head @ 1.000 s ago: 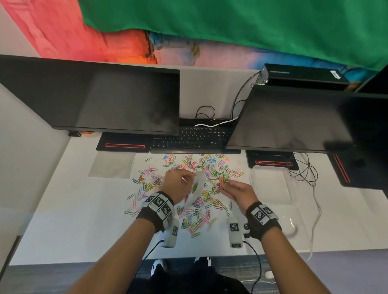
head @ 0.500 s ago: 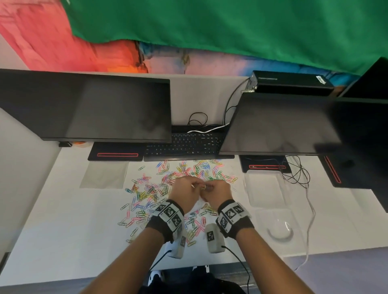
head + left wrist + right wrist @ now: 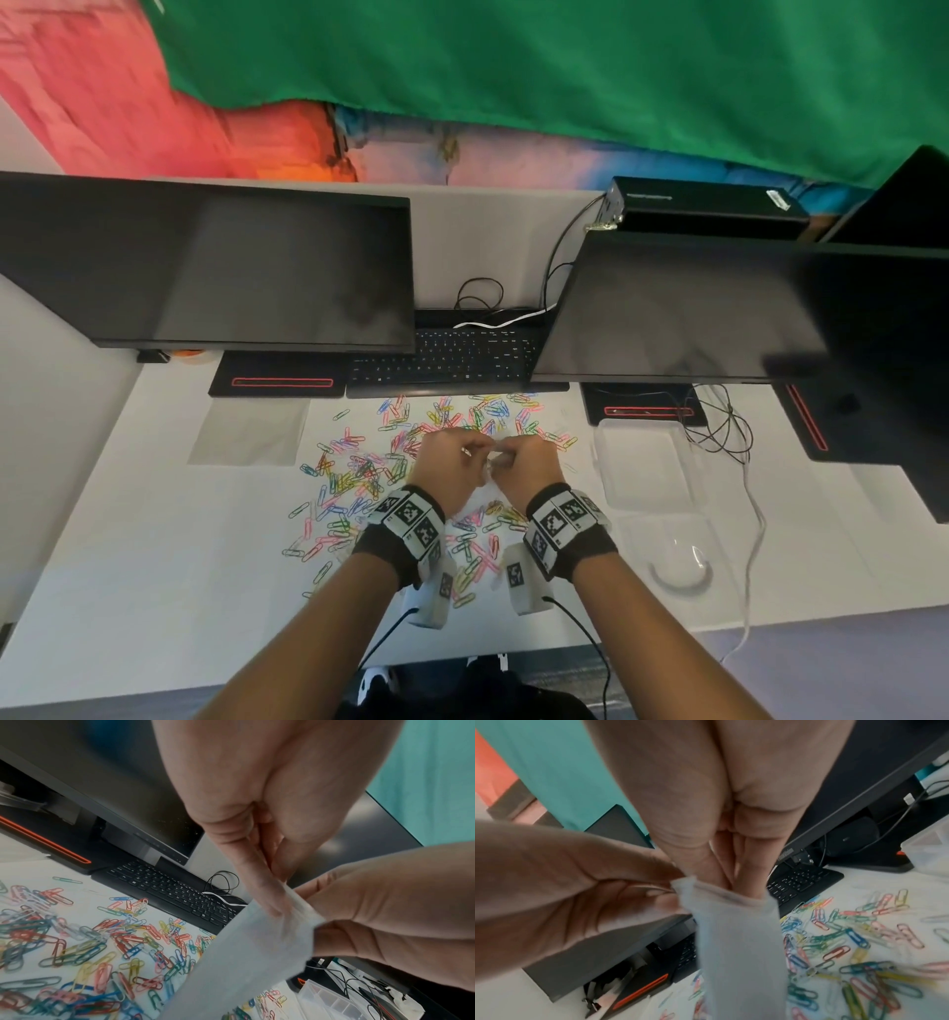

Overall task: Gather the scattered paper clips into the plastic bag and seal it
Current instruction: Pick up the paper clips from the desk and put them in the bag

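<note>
Many coloured paper clips (image 3: 359, 473) lie scattered over the white desk (image 3: 154, 565), in front of and under my hands. I hold a small translucent plastic bag (image 3: 489, 470) above them, and it hangs down between both hands. My left hand (image 3: 452, 462) pinches one side of the rim; the left wrist view shows its thumb and fingers pressed on the bag (image 3: 244, 963). My right hand (image 3: 524, 462) pinches the other side, its fingertips dipping behind the rim of the bag (image 3: 739, 953). Clips (image 3: 847, 953) lie below. I cannot see what the bag contains.
A black keyboard (image 3: 447, 354) and two dark monitors stand behind the clips. A clear plastic box (image 3: 647, 462) and a clear lid (image 3: 678, 565) lie to the right, near loose cables (image 3: 719, 426). A flat grey sheet (image 3: 251, 431) lies at the left.
My right hand left the clips on the desk and moved left to meet my left hand at the bag's rim. The hands have stayed together for the last half second.
</note>
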